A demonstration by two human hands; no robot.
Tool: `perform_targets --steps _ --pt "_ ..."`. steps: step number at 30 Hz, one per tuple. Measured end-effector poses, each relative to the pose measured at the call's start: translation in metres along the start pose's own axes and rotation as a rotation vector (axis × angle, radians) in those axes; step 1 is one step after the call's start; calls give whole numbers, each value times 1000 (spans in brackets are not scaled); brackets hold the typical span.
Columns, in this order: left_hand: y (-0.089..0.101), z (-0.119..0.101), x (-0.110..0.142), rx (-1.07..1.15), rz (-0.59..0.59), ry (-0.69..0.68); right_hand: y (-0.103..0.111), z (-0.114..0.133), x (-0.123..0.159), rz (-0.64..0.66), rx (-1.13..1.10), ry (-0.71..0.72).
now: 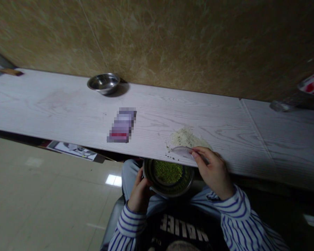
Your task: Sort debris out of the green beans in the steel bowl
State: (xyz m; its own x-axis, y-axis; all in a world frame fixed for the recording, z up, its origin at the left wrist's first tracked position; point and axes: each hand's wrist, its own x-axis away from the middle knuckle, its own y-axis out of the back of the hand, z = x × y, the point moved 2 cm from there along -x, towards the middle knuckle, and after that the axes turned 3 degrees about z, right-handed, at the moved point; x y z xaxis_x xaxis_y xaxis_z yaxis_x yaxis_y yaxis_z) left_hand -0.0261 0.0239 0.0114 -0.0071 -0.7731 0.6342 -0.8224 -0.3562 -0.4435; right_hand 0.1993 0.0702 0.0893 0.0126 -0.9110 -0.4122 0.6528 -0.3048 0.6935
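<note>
My left hand (140, 192) grips the left rim of a metal bowl (188, 181). The bowl rests over my lap, just under the table's front edge. Small green beans (169, 171), which look like mung beans, cover its bottom. Between the thumb and fingers of my right hand (213, 169) is a thin, see-through plastic piece (181, 151), lying low over the tabletop at the near side of a pile of white rice (183, 137). Dark specks or beans are mixed into the pile, and several lie loose near the edge above the bowl.
A second metal bowl (104, 83) stands by the wall on the pale wooden table (62, 104). A blurred-out phone-like object (122, 125) lies left of the rice. At the far right, a clear plastic bottle (290, 103) with a red-and-white label lies near the wall.
</note>
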Motion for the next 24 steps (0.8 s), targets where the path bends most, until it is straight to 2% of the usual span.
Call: perform_targets --steps 5,24 --pt "0 0 0 11 5 -19 2 0 -1 -2 -1 -21" --pt "-2 -4 4 4 5 -21 -3 9 -2 53 18 46"
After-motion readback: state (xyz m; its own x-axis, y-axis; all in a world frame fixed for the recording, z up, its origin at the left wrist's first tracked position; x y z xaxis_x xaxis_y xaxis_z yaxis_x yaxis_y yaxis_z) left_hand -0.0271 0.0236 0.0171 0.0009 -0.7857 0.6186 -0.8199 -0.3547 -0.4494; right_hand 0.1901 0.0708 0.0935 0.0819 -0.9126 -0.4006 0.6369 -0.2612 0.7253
